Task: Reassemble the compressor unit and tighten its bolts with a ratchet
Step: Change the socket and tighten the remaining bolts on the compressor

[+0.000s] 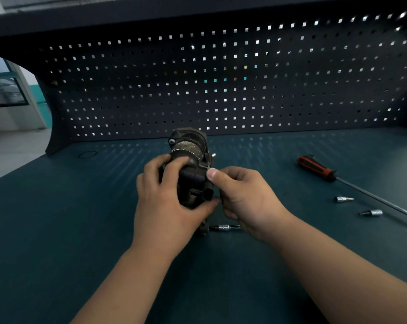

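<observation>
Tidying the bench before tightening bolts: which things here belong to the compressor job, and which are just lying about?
For the job:
compressor unit, gripped by left hand and right hand
long bit beside the right wrist
upper socket and lower socket, likely for the ratchet

Lying about:
screwdriver
dark ring on the bench, perhaps a seal
pegboard
</observation>
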The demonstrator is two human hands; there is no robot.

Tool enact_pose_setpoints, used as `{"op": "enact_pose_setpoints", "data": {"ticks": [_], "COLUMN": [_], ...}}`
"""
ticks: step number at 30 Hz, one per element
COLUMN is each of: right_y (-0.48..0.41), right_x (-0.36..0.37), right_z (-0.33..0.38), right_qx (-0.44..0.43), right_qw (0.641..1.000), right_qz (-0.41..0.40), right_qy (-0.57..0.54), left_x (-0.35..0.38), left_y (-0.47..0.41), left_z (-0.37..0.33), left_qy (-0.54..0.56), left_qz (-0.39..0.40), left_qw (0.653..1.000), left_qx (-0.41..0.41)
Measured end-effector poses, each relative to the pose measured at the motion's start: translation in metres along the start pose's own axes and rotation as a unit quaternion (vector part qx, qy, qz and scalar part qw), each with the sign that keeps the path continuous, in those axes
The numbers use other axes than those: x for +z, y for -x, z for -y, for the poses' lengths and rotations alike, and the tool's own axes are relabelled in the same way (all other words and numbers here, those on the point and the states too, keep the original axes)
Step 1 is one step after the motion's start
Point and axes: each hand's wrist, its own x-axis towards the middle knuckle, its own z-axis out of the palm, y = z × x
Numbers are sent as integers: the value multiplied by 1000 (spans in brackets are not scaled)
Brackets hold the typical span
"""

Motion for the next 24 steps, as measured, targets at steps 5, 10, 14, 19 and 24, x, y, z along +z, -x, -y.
{"op": "enact_pose_setpoints", "data": {"ticks": [5, 10, 14, 19, 24], "right_y": [-1, -2, 3, 10, 5], "right_x": [2, -2, -3, 11, 3], "right_z": [-1, 1, 6, 10, 22], "right_qx": [-43, -48, -36, -114, -76], "right_qw": [999, 995, 995, 967, 963], "right_qz": [1, 4, 28, 48, 58], "right_qy": [30, 82, 83, 223, 254], "left_x": [8, 10, 16, 15, 12], "left_y": [0, 1, 1, -2, -1], "left_z": [-2, 3, 1, 6, 9], "left_qy": [-24, -52, -54, -38, -51], "left_qz": [-46, -58, -73, -101, -106], "left_qw": [999, 997, 996, 994, 993], "left_qx": [-2, 10, -2, -24, -17]}}
